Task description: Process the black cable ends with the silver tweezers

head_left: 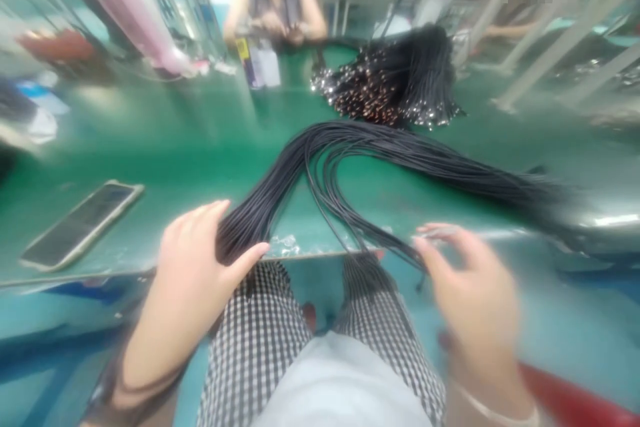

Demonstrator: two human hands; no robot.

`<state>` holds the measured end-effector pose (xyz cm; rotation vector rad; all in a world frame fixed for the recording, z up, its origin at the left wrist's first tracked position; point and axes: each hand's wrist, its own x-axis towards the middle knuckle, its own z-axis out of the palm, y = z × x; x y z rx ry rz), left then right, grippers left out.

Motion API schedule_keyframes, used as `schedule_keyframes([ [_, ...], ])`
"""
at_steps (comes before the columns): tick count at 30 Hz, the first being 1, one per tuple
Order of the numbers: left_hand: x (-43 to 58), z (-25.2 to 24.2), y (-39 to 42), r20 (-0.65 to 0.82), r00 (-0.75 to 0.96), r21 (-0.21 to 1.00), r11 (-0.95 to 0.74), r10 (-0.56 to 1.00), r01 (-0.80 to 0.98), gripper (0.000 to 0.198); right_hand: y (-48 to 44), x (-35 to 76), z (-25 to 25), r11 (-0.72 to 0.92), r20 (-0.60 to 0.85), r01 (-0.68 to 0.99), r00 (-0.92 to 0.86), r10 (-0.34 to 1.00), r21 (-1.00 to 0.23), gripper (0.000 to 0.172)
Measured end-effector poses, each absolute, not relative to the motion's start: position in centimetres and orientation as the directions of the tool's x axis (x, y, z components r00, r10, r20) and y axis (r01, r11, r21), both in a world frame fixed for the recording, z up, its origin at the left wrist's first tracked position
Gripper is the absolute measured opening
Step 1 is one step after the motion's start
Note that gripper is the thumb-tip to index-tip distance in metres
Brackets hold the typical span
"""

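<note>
In the head view, the left hand (200, 267) closes loosely around one end of a long bundle of thin black cables (380, 143), which curves across the green surface (165, 160). The right hand (475, 293) is blurred beside some strands; I cannot tell if it pinches them. The bundle's far right end is blurred too. Behind lies a second black cable bundle with shiny metal ends (387, 80).

On my feed a phone (81, 225) lies screen-up on the green workbench (165, 147) at about 8 o'clock. At 1 o'clock sits a heap of black cables (390, 80) with shiny metal ends. At 12 o'clock a co-worker (275, 0) sits across the bench, hands together, a clear packet of cards (260, 63) just beside them. Further out, a pink tube (125, 7) hangs at 11 o'clock, a red bin (57, 47) sits at 10 o'clock — and a red edge (570, 393) shows at 4 o'clock.
</note>
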<state>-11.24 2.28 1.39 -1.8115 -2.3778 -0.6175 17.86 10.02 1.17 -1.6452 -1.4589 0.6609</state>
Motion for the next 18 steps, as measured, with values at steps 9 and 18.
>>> schedule_keyframes([
  [9,-14.6,3.0,4.8,-0.093,-0.231,0.37,0.249,0.969,0.895,0.04,8.9,4.4,-1.0,-0.475,-0.222,-0.376,-0.549,0.806,-0.796,0.025],
  [18,-17.6,9.1,7.2,-0.189,-0.186,0.567,0.262,0.964,0.781,0.05,13.5,-0.9,-1.4,-0.601,-0.307,-0.332,-0.626,0.717,-0.727,0.032],
])
